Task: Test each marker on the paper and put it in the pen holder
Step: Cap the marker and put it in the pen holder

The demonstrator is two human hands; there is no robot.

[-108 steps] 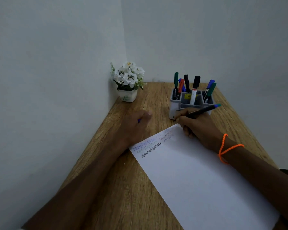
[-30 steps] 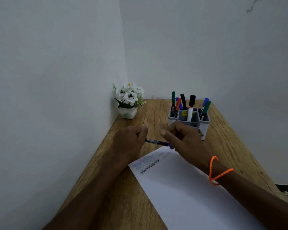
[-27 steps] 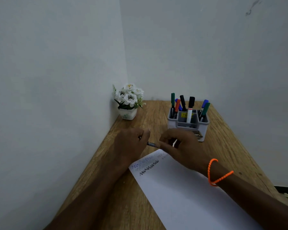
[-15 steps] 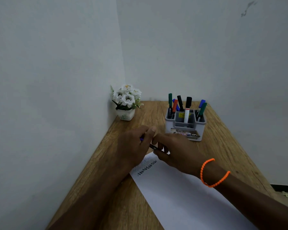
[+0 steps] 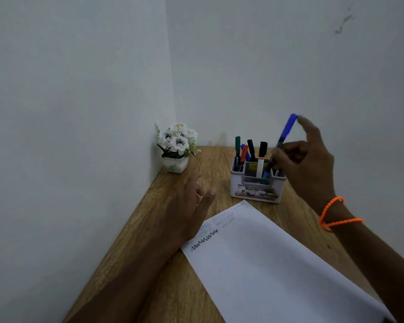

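Observation:
My right hand pinches a blue-capped marker and holds it slanted, cap up, with its lower end inside the right side of the grey pen holder. The index finger touches the cap's tip. Several markers in green, red, blue and black stand in the holder. My left hand rests on the table with relaxed fingers and holds nothing, by the top left corner of the white paper. Zigzag test scribbles mark that corner.
A small white pot of white flowers stands in the back left corner against the walls. The wooden table is narrow, with walls at left and behind. An orange cord bracelet circles my right wrist.
Both hands were together at the marker over the paper's corner half a second ago. My right hand has lifted the capped marker up and right into the holder; my left hand has let go.

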